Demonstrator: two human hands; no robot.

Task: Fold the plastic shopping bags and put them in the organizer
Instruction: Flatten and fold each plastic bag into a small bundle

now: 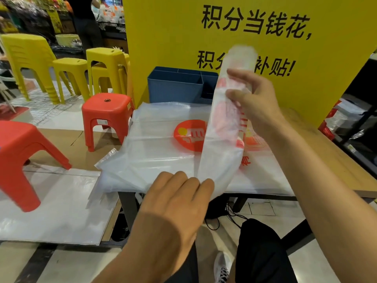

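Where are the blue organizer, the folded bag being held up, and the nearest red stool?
blue organizer [175,89]: head view, on its front wall.
folded bag [221,144]: head view, on the middle of the long strip, between the hands.
red stool [19,144]: head view, on its seat at the left edge.

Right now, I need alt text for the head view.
Two hands hold a plastic bag folded into a long strip: the right hand pinches it high, the left hand holds its lower end above a stack of flat bags, with a blue organizer behind.

I see bright, even indoor light — soft shadows, motion blur on raised bag [230,103], wide-angle bending at edges.
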